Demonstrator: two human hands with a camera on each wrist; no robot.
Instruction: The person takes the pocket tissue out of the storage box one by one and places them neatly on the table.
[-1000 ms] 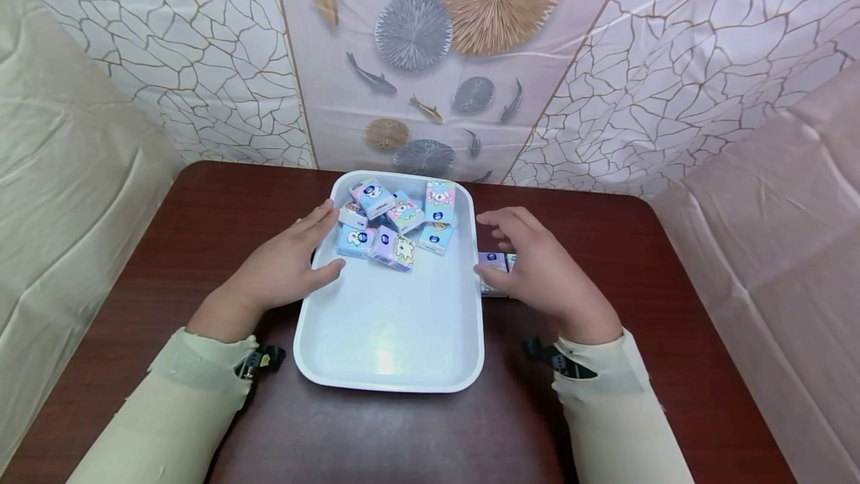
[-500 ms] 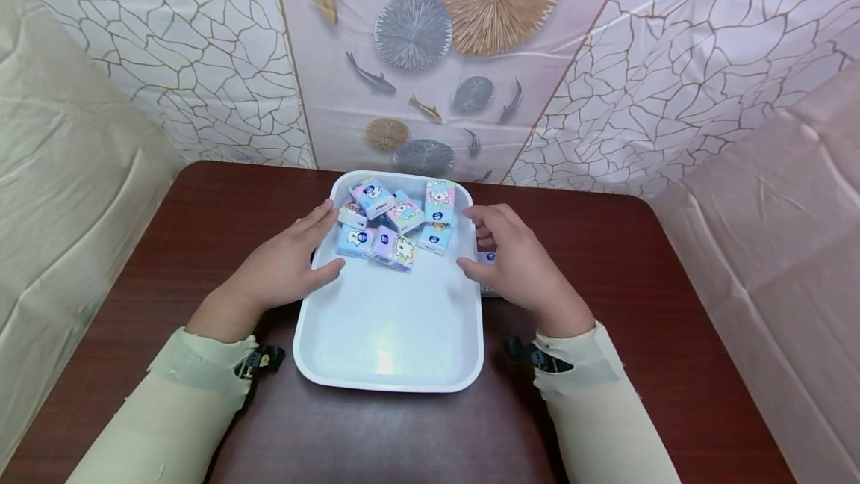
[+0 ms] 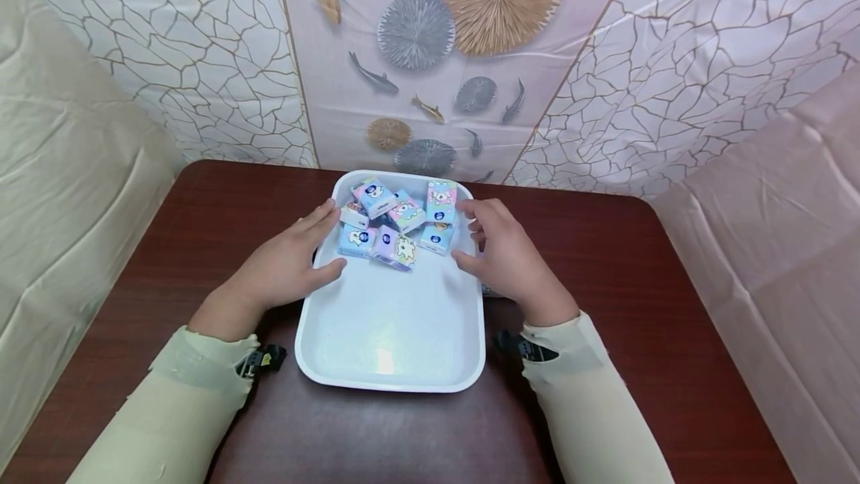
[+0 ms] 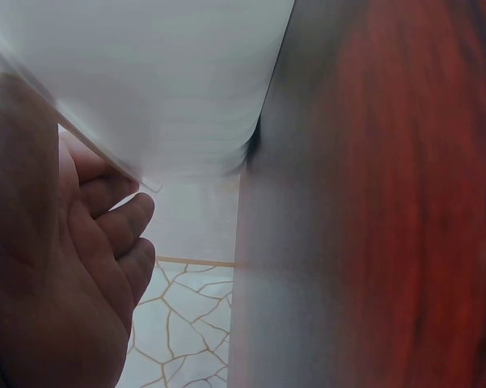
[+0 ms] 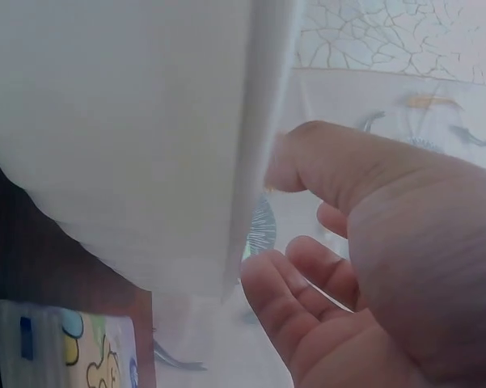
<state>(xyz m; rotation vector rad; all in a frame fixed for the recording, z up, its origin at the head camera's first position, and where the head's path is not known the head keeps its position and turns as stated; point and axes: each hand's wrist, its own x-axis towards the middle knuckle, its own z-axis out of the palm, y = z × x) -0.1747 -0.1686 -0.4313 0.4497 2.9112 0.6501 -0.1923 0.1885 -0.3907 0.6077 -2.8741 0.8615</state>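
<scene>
A white tray (image 3: 390,327) lies on the table with several small tissue packs (image 3: 395,246) heaped at its far end, blue, pink and purple with cartoon prints. My left hand (image 3: 282,264) is at the tray's left rim, thumb reaching over the edge. In the left wrist view its fingers (image 4: 121,222) lie loosely bent beside the tray's outer wall (image 4: 170,89). Over the right rim, my right hand (image 3: 504,252) hovers with thumb and fingers spread, holding nothing. Beneath that hand, mostly hidden, a tissue pack (image 5: 89,352) stands outside the tray.
The dark red-brown table (image 3: 605,267) runs out on both sides of the tray. Behind it hangs a patterned cloth (image 3: 430,81) with fish and round motifs. Plain beige cloth (image 3: 74,193) closes off the left side, and similar cloth (image 3: 773,245) the right.
My right hand has moved left, from beside the tray to over its right rim, covering more of the packs outside. My left hand and the tray have stayed in place.
</scene>
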